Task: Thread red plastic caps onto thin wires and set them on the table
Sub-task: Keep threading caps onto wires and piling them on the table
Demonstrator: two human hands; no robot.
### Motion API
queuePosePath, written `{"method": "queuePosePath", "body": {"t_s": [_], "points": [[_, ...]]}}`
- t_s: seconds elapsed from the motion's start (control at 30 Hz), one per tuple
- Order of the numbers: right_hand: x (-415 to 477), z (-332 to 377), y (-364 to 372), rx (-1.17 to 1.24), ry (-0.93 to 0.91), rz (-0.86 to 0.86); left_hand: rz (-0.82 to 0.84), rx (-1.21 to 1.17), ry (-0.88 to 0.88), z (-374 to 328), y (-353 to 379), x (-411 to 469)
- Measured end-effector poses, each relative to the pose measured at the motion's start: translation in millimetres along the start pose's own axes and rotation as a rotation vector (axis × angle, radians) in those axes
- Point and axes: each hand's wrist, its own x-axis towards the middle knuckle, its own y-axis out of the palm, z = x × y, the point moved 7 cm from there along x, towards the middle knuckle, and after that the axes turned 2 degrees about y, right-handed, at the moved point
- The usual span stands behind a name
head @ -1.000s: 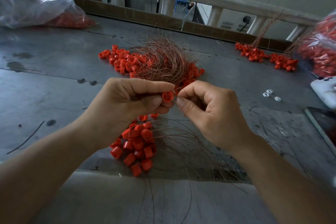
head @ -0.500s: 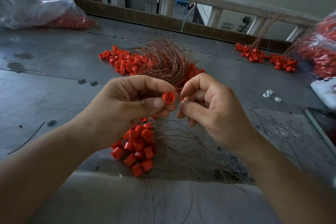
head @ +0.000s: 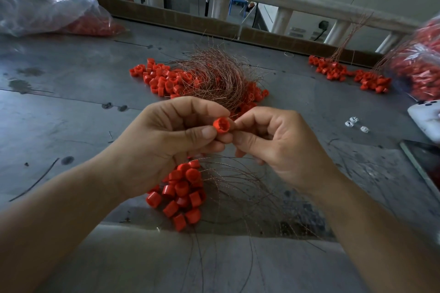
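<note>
Grey bench (head: 71, 114), bearing a heap of thin wires (head: 214, 71) over loose caps (head: 162, 81) at centre and a cluster of wired caps (head: 183, 194) nearer. Left hand (head: 166, 140): thumb and forefinger pinch one red cap (head: 221, 125) above that cluster; right hand (head: 281, 145): fingers curled, pinching the cap's other side.

The held cap (head: 221, 125) is bright red-orange, the same colour as the near cluster of caps (head: 182, 194), the far pile of caps (head: 162, 81) and the far-right clusters (head: 347, 74). The wires (head: 214, 71) are copper-brown, and the table (head: 59, 114) is dull grey, blotched with dark stains. The clear far-left bag (head: 47, 12) and right bag (head: 423, 69) show red contents, and the small pieces (head: 354, 122) at right are white.
</note>
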Motion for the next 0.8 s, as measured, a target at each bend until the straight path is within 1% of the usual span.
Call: {"method": "queuePosePath", "body": {"t_s": [0.27,0.4,0.57,0.8], "points": [[0.8,-0.7,-5.9,-0.026,-0.015,-0.071,-0.03,0.049,-0.002,0.3,-3.4,0.0],[0.7,3.5,-6.0,-0.037,-0.06,-0.06,-0.041,0.04,-0.011,0.8,-4.6,0.7],[0.9,0.1,-4.7,-0.083,-0.041,-0.035,-0.04,0.047,-0.023,1.8,-2.7,0.6],[-1.2,-1.5,-6.2,-0.064,-0.036,-0.052,-0.019,0.064,-0.012,1.2,-1.6,0.5]]}}
